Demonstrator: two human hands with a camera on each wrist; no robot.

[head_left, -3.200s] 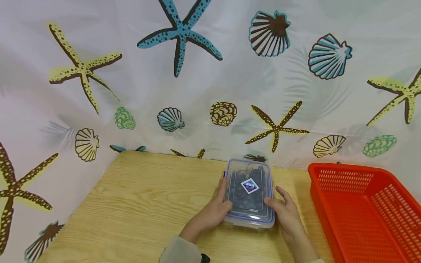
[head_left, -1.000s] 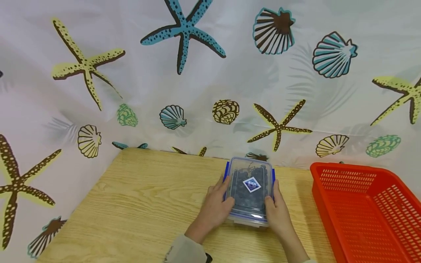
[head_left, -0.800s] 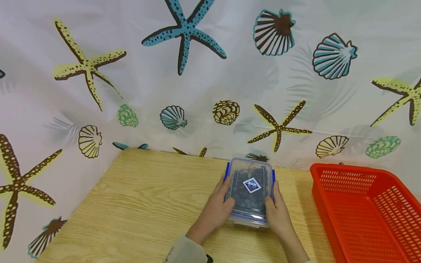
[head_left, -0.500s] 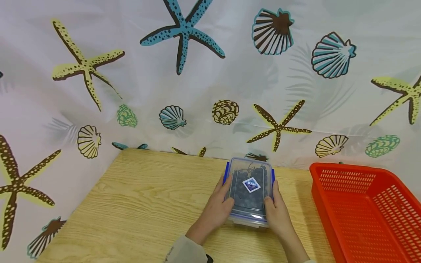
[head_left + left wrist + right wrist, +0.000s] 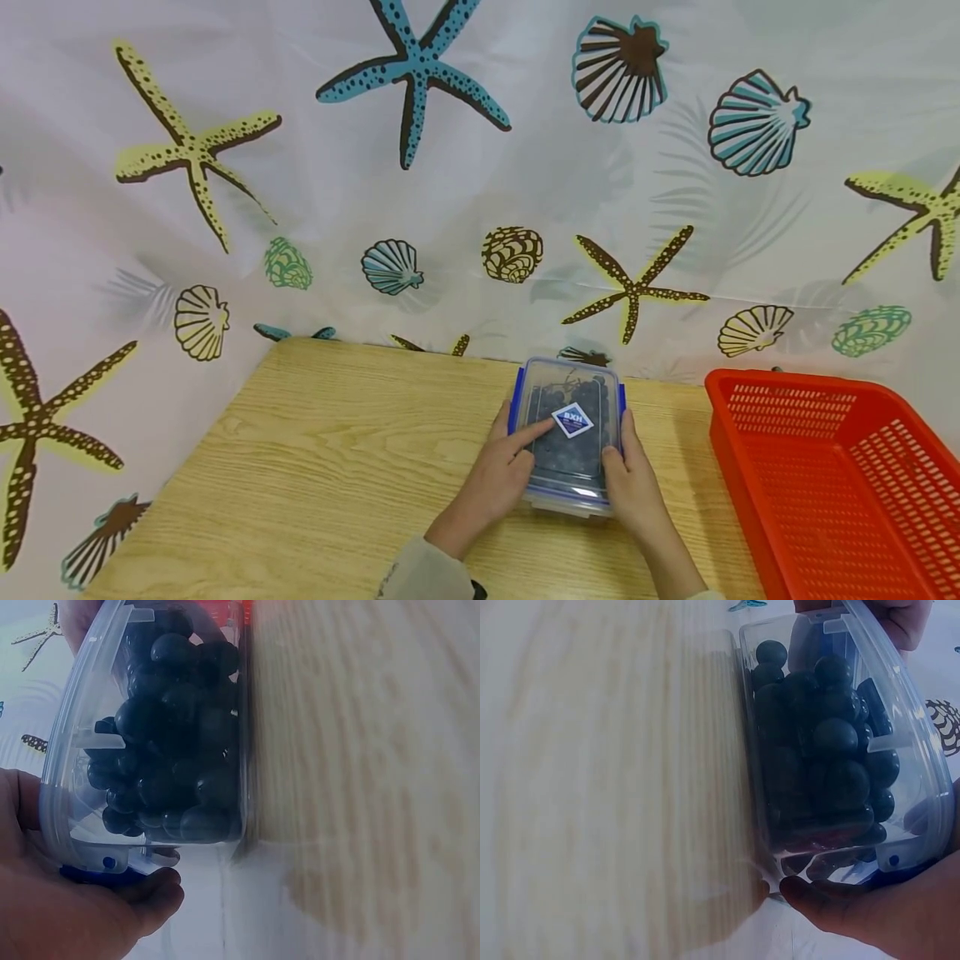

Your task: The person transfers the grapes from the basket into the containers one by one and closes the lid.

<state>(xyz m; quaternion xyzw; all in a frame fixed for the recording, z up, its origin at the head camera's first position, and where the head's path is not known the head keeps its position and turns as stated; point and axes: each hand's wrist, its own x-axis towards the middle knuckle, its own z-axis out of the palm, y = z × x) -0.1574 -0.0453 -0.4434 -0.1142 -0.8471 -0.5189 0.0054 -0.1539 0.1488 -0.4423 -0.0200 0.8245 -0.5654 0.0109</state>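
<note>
A clear plastic food container (image 5: 567,486) with a lid and blue side latches sits on the wooden table. Through its walls show dark round grapes (image 5: 176,735), piled together with a bit of stem at the far end. My left hand (image 5: 489,482) grips the left side, thumb on the lid's edge, other fingers along the side by the latch. Its index finger stretches over the lid to the diamond-shaped label (image 5: 573,420) marked BXH. On the right side my right hand (image 5: 634,485) holds the container, thumb on the lid's rim and fingers along the wall, partly hidden.
A red perforated plastic basket (image 5: 729,467) stands on the table at the right. Behind and to the left hangs a pale cloth (image 5: 465,192) printed with starfish and shells. The wooden table (image 5: 322,450) extends left of the container.
Over three seconds ago the side latches stood out less and my right index finger was lifted; both hands since closed on the sides. Just now my left index finger has moved onto the label.
</note>
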